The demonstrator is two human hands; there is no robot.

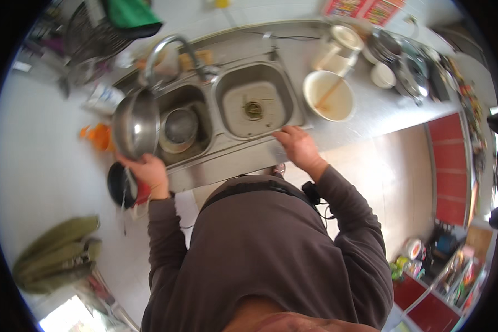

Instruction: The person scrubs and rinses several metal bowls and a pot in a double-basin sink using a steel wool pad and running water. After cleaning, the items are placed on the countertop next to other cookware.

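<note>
My left hand (147, 170) grips the rim of a stainless steel bowl (136, 124), which is tilted on its side at the left edge of the sink. In the left basin (203, 145), a round metal vessel (181, 125) sits in a pale bowl (168, 143). My right hand (296, 145) is at the front rim of the right basin (253, 89), fingers bent; whether it holds anything is unclear. To its upper right stands a white bowl (344, 111) with a wooden utensil (330, 93) in pale contents.
An arched faucet (178, 39) rises behind the basins. A white pitcher (344, 39), pots and lids (411, 76) and a white cup (383, 75) stand on the right counter. At left are an orange object (101, 137) and a dark pan (122, 185). Red cabinet doors (448, 166) are at right.
</note>
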